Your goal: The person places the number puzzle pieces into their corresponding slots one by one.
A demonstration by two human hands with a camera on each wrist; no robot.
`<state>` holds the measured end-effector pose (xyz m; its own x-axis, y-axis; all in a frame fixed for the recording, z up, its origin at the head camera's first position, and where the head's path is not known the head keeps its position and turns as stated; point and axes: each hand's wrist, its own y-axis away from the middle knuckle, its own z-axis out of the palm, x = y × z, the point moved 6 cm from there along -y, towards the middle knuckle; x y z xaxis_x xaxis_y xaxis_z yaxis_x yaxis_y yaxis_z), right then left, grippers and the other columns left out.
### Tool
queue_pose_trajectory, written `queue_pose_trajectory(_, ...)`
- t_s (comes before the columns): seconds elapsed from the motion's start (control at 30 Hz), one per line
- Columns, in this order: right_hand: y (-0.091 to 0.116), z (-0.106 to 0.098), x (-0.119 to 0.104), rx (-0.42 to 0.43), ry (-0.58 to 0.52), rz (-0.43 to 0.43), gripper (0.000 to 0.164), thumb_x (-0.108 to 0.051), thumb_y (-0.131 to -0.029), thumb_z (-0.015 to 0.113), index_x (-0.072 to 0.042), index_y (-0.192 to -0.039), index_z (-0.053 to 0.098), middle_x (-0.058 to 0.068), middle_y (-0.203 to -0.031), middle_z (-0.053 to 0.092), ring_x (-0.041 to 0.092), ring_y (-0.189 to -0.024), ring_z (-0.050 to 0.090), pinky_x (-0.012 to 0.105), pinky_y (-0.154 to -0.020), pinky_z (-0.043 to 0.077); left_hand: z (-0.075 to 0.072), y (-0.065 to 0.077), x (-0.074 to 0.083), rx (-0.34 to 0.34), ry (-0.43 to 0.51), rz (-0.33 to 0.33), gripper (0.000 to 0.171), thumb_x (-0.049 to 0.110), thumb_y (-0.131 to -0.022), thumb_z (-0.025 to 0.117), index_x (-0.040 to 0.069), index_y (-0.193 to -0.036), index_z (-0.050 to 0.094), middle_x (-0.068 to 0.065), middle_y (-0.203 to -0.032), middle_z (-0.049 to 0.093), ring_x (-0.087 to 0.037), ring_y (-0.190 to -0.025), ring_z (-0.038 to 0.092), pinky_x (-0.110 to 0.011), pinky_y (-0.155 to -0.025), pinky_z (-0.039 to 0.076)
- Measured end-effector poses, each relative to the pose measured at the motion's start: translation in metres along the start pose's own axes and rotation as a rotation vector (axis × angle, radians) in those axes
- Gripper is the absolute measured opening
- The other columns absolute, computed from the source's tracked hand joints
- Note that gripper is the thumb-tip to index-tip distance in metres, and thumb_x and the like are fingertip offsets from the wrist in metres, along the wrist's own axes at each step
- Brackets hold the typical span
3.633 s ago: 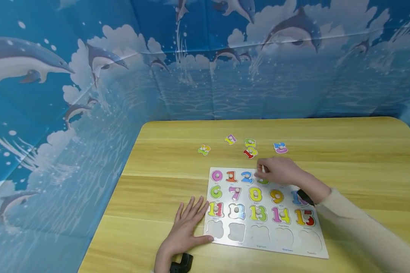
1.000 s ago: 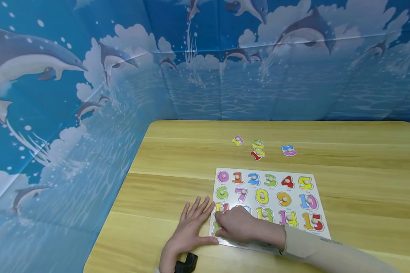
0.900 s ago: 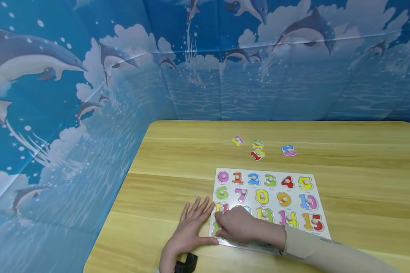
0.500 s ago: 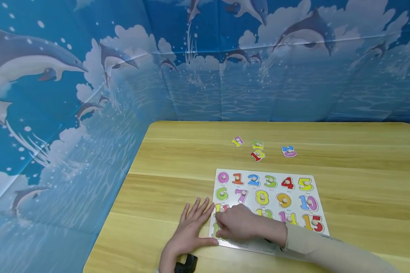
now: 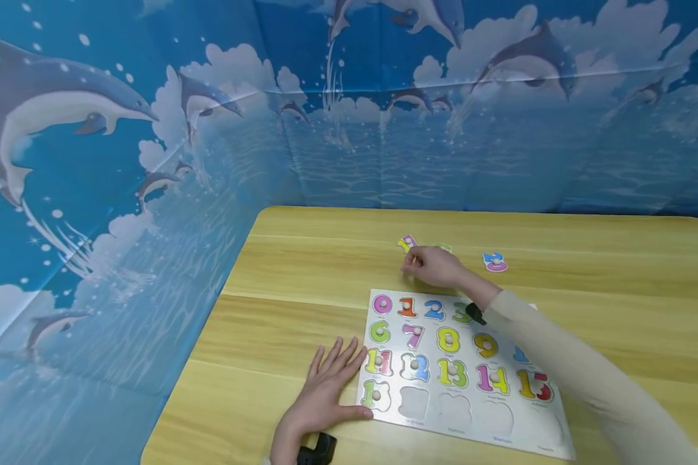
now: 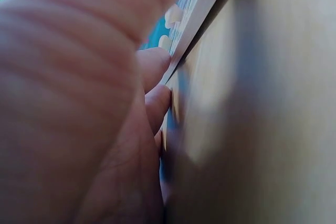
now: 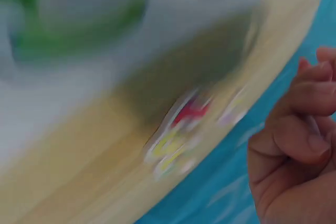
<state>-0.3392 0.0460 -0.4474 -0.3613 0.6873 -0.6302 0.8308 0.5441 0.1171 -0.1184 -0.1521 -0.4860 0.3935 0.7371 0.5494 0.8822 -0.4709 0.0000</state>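
A number peg puzzle board [image 5: 430, 347] lies on the table, its upper rows filled with knobbed numbers. In its bottom row sits a piece with a green 1 [image 5: 375, 394], its second digit washed out by glare. My left hand [image 5: 322, 397] lies spread at the board's left edge, thumb at the lower corner. Above the board's far edge hovers my right hand [image 5: 435, 266], fingers loosely bent, nothing visible between them. Beside its fingertips is a yellow-and-purple piece [image 5: 406, 243]. A green-and-yellow piece [image 5: 444, 247] is partly hidden behind the hand; a red-and-yellow piece [image 7: 181, 124] shows in the right wrist view.
Farther right on the table [image 5: 302, 258] lies a blue-and-pink number piece [image 5: 495, 262]. Several vacant recesses [image 5: 455, 412] run along the board's bottom row. A dolphin-printed cloth [image 5: 349, 148] hangs behind and left of the table. The right sleeve [image 5: 581, 361] covers part of the board.
A green-and-orange piece left the table and now sits in the bottom row. My right hand pressed there, then lifted away to the far loose pieces. My left hand stayed at the board's edge.
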Motion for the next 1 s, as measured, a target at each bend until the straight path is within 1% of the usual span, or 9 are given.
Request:
queue_pose_trajectory(0.1,-0.018,-0.012,0.022,0.021,0.015,0.097,0.021,-0.027,-0.096,0.056,-0.007,-0.099,0.060,0.005,-0.072,0.057,0.017,-0.052,0.047,0.029,-0.046,0.035,0.001,-0.001,0.001,0.004,-0.003,0.015,0.096,0.063,-0.076,0.064,0.018,-0.151,0.025,-0.001,-0.158,0.012,-0.027,-0.143,0.002,-0.048,-0.111,-0.008)
queue_pose_trajectory(0.2,-0.029,-0.017,0.036,0.024,0.011,0.167,0.026,-0.028,-0.097,0.054,-0.005,-0.108,0.056,0.007,-0.076,0.059,0.018,-0.053,0.049,0.029,-0.045,0.036,0.003,-0.001,0.001,0.006,-0.006,0.018,0.096,0.062,-0.076,0.064,0.017,-0.151,0.025,-0.002,-0.158,0.012,-0.028,-0.143,0.003,-0.050,-0.110,-0.006)
queue_pose_trajectory(0.3,-0.037,-0.019,0.041,0.031,0.008,0.197,0.030,-0.028,-0.097,0.054,-0.004,-0.115,0.053,0.008,-0.074,0.060,0.018,-0.054,0.048,0.029,-0.045,0.036,0.003,-0.001,0.002,0.006,-0.009,0.017,0.096,0.062,-0.076,0.065,0.017,-0.151,0.025,-0.002,-0.158,0.013,-0.028,-0.143,0.003,-0.051,-0.110,-0.005)
queue_pose_trajectory(0.37,-0.042,-0.020,0.041,0.034,0.011,0.205,0.031,-0.029,-0.096,0.055,-0.005,-0.117,0.052,0.008,-0.071,0.059,0.018,-0.054,0.048,0.029,-0.046,0.036,0.002,-0.001,0.002,0.007,-0.008,0.017,0.096,0.061,-0.076,0.065,0.017,-0.151,0.025,-0.002,-0.158,0.013,-0.029,-0.143,0.003,-0.051,-0.110,-0.005)
queue_pose_trajectory(0.53,-0.049,-0.017,0.037,0.047,0.063,0.191,0.028,-0.029,-0.093,0.059,-0.009,-0.112,0.056,0.004,-0.063,0.055,0.017,-0.051,0.045,0.029,-0.045,0.034,0.001,-0.001,0.001,0.011,-0.011,0.014,0.096,0.062,-0.076,0.064,0.017,-0.152,0.025,-0.003,-0.158,0.013,-0.029,-0.143,0.004,-0.052,-0.110,-0.005)
queue_pose_trajectory(0.67,-0.051,-0.015,0.035,0.062,0.118,0.194,0.022,-0.030,-0.094,0.058,-0.011,-0.105,0.058,0.003,-0.058,0.051,0.017,-0.050,0.044,0.030,-0.045,0.033,0.002,-0.002,0.000,0.006,-0.010,0.005,0.096,0.063,-0.076,0.063,0.018,-0.152,0.024,-0.002,-0.158,0.013,-0.028,-0.143,0.003,-0.051,-0.110,-0.006)
queue_pose_trajectory(0.73,-0.051,-0.014,0.034,0.068,0.144,0.198,0.021,-0.030,-0.094,0.056,-0.011,-0.103,0.057,0.003,-0.058,0.050,0.018,-0.051,0.044,0.030,-0.045,0.033,0.003,-0.002,0.001,0.003,-0.005,0.001,0.096,0.063,-0.076,0.063,0.018,-0.152,0.023,-0.002,-0.158,0.012,-0.028,-0.143,0.003,-0.050,-0.111,-0.006)
queue_pose_trajectory(0.87,-0.052,-0.012,0.033,0.063,0.181,0.212,0.020,-0.030,-0.095,0.055,-0.011,-0.102,0.055,0.004,-0.064,0.054,0.020,-0.054,0.045,0.031,-0.046,0.033,0.002,-0.002,0.001,-0.004,-0.005,-0.006,0.097,0.064,-0.076,0.063,0.018,-0.152,0.023,-0.002,-0.158,0.012,-0.026,-0.143,0.002,-0.049,-0.111,-0.007)
queue_pose_trajectory(1.0,-0.052,-0.010,0.032,0.047,0.186,0.235,0.019,-0.030,-0.095,0.055,-0.011,-0.099,0.053,0.006,-0.071,0.057,0.022,-0.059,0.048,0.032,-0.050,0.035,0.001,-0.001,0.002,-0.004,0.003,-0.006,0.097,0.062,-0.076,0.064,0.018,-0.152,0.024,-0.002,-0.158,0.012,-0.027,-0.143,0.001,-0.050,-0.110,-0.007)
